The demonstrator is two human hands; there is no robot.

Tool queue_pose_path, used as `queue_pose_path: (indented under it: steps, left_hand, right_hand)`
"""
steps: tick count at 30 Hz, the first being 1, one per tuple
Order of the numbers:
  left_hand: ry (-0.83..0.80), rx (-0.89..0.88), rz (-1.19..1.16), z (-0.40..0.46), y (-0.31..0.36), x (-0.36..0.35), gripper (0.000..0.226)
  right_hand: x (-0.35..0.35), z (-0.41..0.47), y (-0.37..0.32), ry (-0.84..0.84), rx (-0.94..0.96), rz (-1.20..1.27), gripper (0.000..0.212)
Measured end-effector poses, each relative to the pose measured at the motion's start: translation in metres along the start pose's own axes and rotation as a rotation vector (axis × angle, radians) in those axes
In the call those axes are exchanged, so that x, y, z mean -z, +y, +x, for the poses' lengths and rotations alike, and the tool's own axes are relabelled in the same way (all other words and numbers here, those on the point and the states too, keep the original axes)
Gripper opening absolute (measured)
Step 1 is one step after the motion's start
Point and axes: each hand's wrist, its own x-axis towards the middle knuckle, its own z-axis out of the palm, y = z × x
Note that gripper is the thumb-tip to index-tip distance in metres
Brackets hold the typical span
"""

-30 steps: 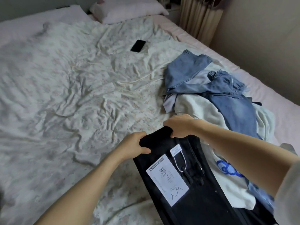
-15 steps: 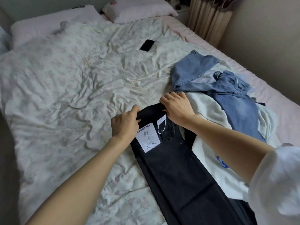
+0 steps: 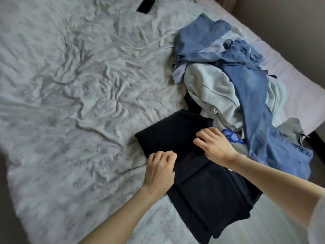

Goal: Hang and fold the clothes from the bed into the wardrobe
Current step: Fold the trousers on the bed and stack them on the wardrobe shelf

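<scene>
While a pair of black trousers (image 3: 191,164) lies folded over on the near edge of the bed (image 3: 70,103), seen from the head camera, the left hand (image 3: 159,170) rests on the fold line with fingers curled down onto the cloth, apparently pinching it, though the grip itself is hidden under the knuckles. The right hand (image 3: 213,145) presses on the same fold, fingers bent and slightly spread, touching the fabric. Just beside the trousers to the right sits a heap of clothes: blue jeans (image 3: 251,88) draped over a pale grey sweatshirt (image 3: 209,88). A dark phone (image 3: 146,5) lies well apart, far up the rumpled floral sheet.
</scene>
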Motion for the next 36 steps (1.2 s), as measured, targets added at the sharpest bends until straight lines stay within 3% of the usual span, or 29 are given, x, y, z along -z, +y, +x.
queue_pose_path:
  steps: [6, 8, 11, 13, 16, 18, 20, 24, 29, 31, 36]
  left_hand:
    - [-0.647, 0.131, -0.076, -0.026, 0.007, -0.045, 0.044]
    - [-0.591, 0.123, -0.048, -0.020, -0.001, -0.047, 0.036]
    - [-0.280, 0.222, 0.004, 0.006, -0.024, -0.040, 0.029]
    - [-0.170, 0.316, 0.068, 0.029, -0.045, -0.033, 0.036]
    - [-0.300, 0.506, 0.050, 0.065, -0.079, -0.025, 0.057]
    - [-0.448, 0.589, -0.024, 0.082, -0.098, -0.023, 0.070]
    - [-0.519, 0.654, -0.198, 0.096, -0.112, -0.021, 0.075]
    - [-0.597, 0.673, -0.490, 0.105, -0.124, -0.016, 0.060]
    - [-0.656, 0.592, -0.482, 0.103, -0.121, -0.005, 0.063]
    - [-0.611, 0.584, -0.467, 0.105, -0.116, 0.005, 0.055]
    - [-0.426, 0.589, -0.254, 0.128, -0.111, 0.049, 0.032]
  right_hand:
    - [-0.048, -0.047, -0.010, -0.529, -0.046, 0.081, 0.053]
    - [-0.052, -0.049, -0.010, -0.589, -0.053, 0.149, 0.047]
    - [-0.052, -0.029, -0.005, -0.452, -0.073, 0.187, 0.036]
    - [-0.050, -0.008, 0.001, -0.367, -0.063, 0.209, 0.029]
    - [-0.049, 0.027, 0.009, -0.212, -0.067, 0.248, 0.030]
    - [-0.048, 0.056, 0.012, -0.232, -0.075, 0.257, 0.043]
    - [-0.050, 0.088, 0.017, -0.329, -0.075, 0.253, 0.056]
    - [-0.053, 0.135, 0.024, -0.605, -0.053, 0.271, 0.074]
    - [-0.041, 0.165, 0.028, -0.816, -0.017, 0.209, 0.062]
    - [-0.030, 0.169, 0.030, -0.774, 0.017, 0.174, 0.050]
    - [0.003, 0.181, 0.038, -0.474, -0.022, 0.132, 0.041]
